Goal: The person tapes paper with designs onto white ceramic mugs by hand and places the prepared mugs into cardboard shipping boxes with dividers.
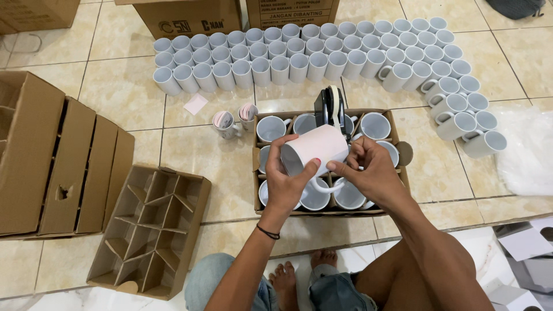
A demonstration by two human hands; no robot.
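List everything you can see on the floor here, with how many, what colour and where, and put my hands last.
Mug in hand: one, white with pale wrap, held over the box.
Divided box of mugs: one, brown cardboard, centre; about nine white mugs inside.
Tape dispenser: one, black, at the box's far edge.
Rows of mugs: dozens, white, lying across the far floor, curving down the right.
Wrapped mugs: two, white and pink, left of the box.
Empty divider tray: one, brown, near left.
Flattened cartons: several, brown, far left.
Closed cartons: three, brown, top edge.
Plastic sheet: one, clear, right.
Left hand: grip on the mug's body.
Right hand: fingers pinching at the mug's wrap.
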